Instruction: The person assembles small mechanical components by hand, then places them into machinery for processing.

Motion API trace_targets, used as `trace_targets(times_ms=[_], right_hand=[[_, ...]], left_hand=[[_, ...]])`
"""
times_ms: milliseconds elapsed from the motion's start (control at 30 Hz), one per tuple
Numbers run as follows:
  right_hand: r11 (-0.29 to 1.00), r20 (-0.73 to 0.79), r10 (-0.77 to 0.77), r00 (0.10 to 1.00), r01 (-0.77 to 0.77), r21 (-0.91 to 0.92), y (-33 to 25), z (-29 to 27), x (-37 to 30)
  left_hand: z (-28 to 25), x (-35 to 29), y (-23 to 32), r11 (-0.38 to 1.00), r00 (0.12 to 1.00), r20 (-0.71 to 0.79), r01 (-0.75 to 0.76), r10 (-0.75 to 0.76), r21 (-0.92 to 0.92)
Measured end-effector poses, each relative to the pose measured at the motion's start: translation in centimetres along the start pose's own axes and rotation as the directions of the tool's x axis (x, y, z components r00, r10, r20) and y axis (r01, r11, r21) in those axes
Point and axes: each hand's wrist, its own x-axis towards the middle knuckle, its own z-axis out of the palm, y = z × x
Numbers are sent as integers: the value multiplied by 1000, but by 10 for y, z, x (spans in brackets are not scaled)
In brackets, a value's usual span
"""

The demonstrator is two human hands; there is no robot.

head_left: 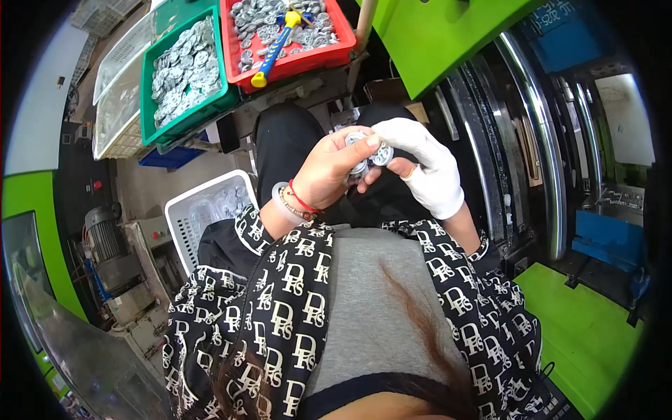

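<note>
Several grey, spoked, wheel-shaped pieces (382, 155) are held together in front of my lap, between both hands. My bare left hand (323, 170), with bracelets at the wrist, is closed round the pieces on the left, its thumb lying across them. My right hand (432, 170) wears a white glove with some fingertips bare. Its thumb and fingers pinch the rightmost piece, close against the left hand's fingers. The hands hide part of the pieces, so how they are joined cannot be made out.
Ahead, a red bin (297, 68) holds grey pieces and a blue-and-yellow-handled tool (278, 50). A green bin (148, 105) beside it holds more. A white basket (177, 222) with clear plastic stands left of my legs. Right are a green machine panel (448, 38) and metal rods (537, 105).
</note>
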Motion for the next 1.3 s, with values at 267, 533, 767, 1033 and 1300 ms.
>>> trace_targets(times_ms=[267,533,767,1033,1300], right_hand=[[955,-92,-98,991,68,-290,-3,-11,9],[870,-177,-245,953,135,-474,-9,-14,15],[925,-409,-266,873,111,-364,-17,-73,28],[909,-898,-277,342,-208,-360,-13,-386,33],[948,-920,-183,347,-184,-258,49,-528,73]], left_hand=[[18,18,7,988,988,-68,-130,136,86],[26,30,6,991,991,-58,-114,118,74],[32,31,-7,988,989,26,-144,146,-60],[-34,20,-28,814,963,-38,205,-268,-544],[-58,24,-42,732,937,-39,243,-346,-637]])
